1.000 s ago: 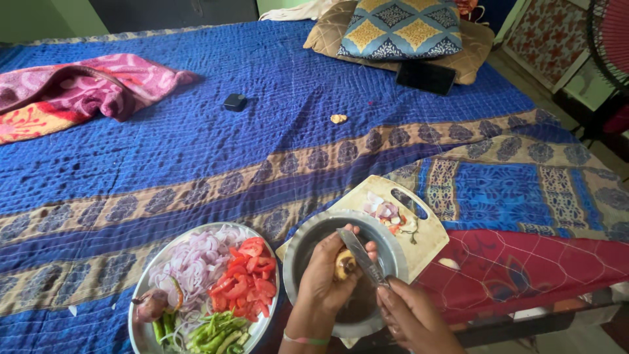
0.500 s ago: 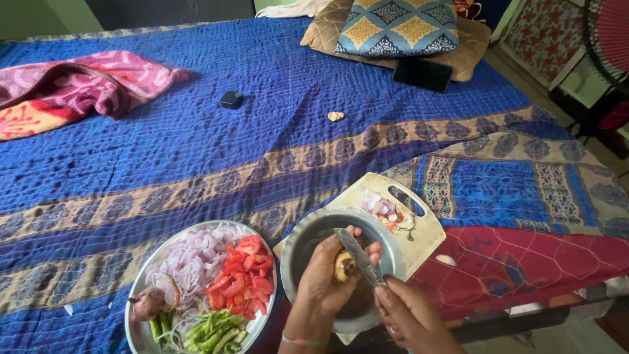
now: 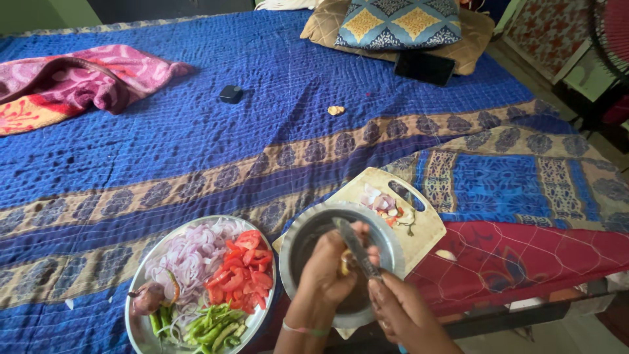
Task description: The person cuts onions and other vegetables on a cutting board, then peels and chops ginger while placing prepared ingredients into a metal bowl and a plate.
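Right hand (image 3: 403, 314) closed on a knife (image 3: 354, 246), blade angled up over a steel bowl (image 3: 301, 239); left hand (image 3: 327, 269) curled around a small yellowish piece (image 3: 345, 262), held over the bowl, likely so the trimmings drop in. Bowl sits on a cutting board (image 3: 426, 226) bearing scraps. Beside it, a plate (image 3: 141, 328) of sliced onion, tomato, green chilli. All rest on the bed's blue quilt (image 3: 196, 144); phone (image 3: 424, 67) and pillows beyond.

Phone (image 3: 424, 67), pillow (image 3: 400, 23), pink cloth (image 3: 72, 78)
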